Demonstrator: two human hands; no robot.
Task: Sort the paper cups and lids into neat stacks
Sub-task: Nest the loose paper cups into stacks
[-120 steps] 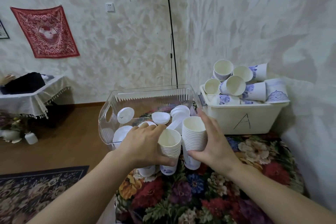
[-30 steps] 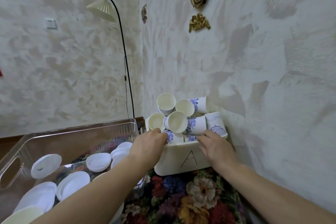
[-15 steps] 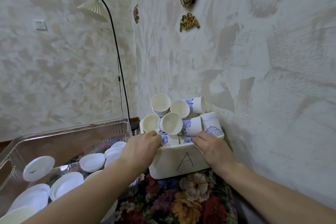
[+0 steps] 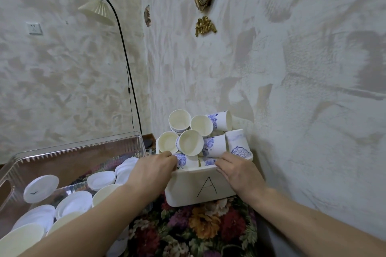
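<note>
Both hands are up at the white bin [image 4: 200, 190] marked "A", which sits on the floral cloth [image 4: 198, 227] against the wall. The left hand [image 4: 150, 171] curls its fingers over the bin's near-left rim, fingertips at a blue-flowered cup lying there. The right hand [image 4: 238, 173] grips the near-right rim the same way, fingers curled over the edge. Heaped in the bin are paper cups [image 4: 190, 143], at least eight I can count: four mouths facing us, the others showing blue print on their sides. Left of the bin stands the clear tub [image 4: 79, 148], holding white lids [image 4: 40, 188], about eight in view, loosely overlapping. A floor lamp [image 4: 98, 11] arches behind the tub.
</note>
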